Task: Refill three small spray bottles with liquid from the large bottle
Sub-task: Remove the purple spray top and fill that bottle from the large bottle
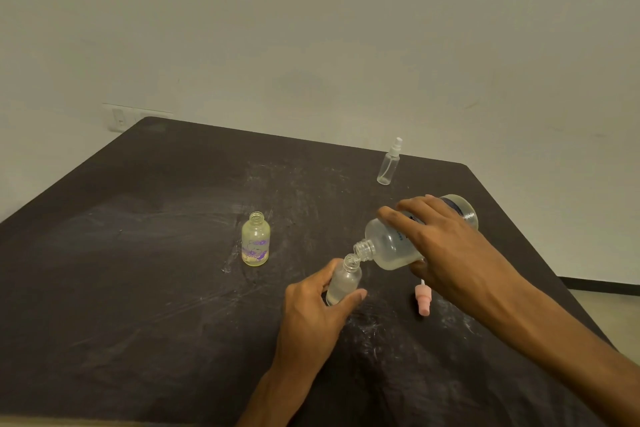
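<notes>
Pouring from the large bottle (pixel 394 246) into a small frosted bottle (pixel 343 282), seen from the head camera: the right hand (pixel 446 250) is wrapped over the large bottle's body, fingers closed across its top and the thumb beneath, holding it tipped nearly on its side with its threaded neck meeting the frosted bottle's open mouth. The left hand (pixel 311 312) is clamped on the frosted bottle, thumb on one side and fingers on the other, keeping it leaned slightly toward the large bottle; whether its base rests on the dark table (pixel 138 253) cannot be told. A little liquid appears to lie at the bottom of the frosted bottle, so this fill looks to be at an early stage. To do the step well, the two mouths should be kept lip to lip, the large bottle raised at its base only gradually so the stream stays thin, and the tilt eased back before the level nears the frosted bottle's shoulder. A pink spray cap (pixel 423 302) lies on the table just to the right of the frosted bottle, presumably its own. To the frosted bottle's left and beyond it stands an uncapped yellowish bottle with purple print (pixel 255 243); a clear spray bottle with its white sprayer fitted (pixel 389 163) stands well beyond, toward the table's far edge
</notes>
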